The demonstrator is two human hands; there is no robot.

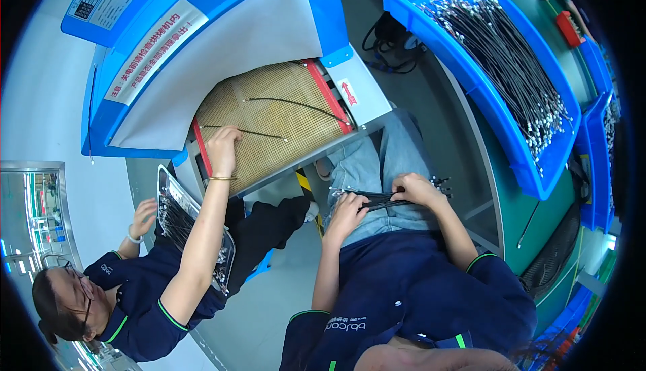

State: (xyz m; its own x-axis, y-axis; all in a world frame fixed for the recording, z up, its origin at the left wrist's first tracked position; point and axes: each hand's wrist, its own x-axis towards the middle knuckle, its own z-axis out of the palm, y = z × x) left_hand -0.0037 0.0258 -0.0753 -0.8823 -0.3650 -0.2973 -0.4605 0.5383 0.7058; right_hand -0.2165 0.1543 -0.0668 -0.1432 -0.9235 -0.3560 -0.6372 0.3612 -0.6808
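Observation:
Across my lap lies a bundle of short black cables [380, 199] with small connectors at their ends. My left hand [348, 213] is closed round the bundle near its left end. Toward the other end, my right hand [414, 190] grips the same bundle, its fingers curled over the cables. In front of me, a mesh conveyor belt [269, 152] comes out of a blue machine, with two single black cables [296, 106] lying apart on it. A co-worker's hand [223, 149] touches the end of the nearer cable on the belt.
At the right, a blue bin [548, 186] full of black cables stands on a green table [517, 219]. The co-worker at the left has a tray [230, 253] of cables on the lap. The blue machine [334, 11] rises ahead, and its metal edge borders my knees.

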